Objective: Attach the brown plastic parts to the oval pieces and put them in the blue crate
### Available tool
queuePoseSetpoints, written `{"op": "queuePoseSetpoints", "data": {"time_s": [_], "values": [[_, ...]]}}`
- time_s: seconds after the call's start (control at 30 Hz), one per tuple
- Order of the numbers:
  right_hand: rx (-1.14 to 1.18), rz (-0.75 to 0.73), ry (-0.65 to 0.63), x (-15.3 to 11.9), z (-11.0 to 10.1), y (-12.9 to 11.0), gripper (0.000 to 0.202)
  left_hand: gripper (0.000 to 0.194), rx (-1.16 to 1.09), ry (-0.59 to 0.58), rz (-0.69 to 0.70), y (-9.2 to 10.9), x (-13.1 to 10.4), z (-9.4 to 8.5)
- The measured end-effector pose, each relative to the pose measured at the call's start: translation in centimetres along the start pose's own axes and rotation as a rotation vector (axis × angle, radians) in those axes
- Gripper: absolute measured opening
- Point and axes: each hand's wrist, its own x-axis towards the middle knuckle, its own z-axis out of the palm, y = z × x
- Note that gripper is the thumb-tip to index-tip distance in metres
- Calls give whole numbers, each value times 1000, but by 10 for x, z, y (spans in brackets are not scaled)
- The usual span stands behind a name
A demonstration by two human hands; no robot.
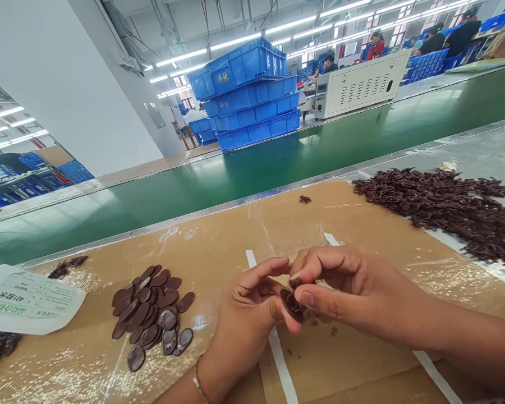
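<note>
My left hand (256, 308) holds a dark brown oval disc (292, 306) between its thumb and fingers. Pinched in my right hand (340, 286) is a small dark brown piece (295, 282), right at the disc's upper edge. Both hands meet above the brown board. To their left lies a loose heap of similar brown oval discs (147, 308). A large pile of small dark brown twisted pieces (437, 207) spreads at the right.
A white bottle (29, 300) with green print lies at the left edge. Beyond the brown board (219, 241) runs a green belt (244, 168). Stacked blue crates (252, 95) and a beige metal box (362, 84) stand behind it. Several people sit farther back.
</note>
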Motion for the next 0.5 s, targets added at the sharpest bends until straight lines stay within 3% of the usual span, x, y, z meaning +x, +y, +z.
{"op": "queuePoseSetpoints", "data": {"time_s": [0.5], "values": [[16,11,-6,-2,-2,5,17,33,2,-19,17,-1,-2,-3]]}}
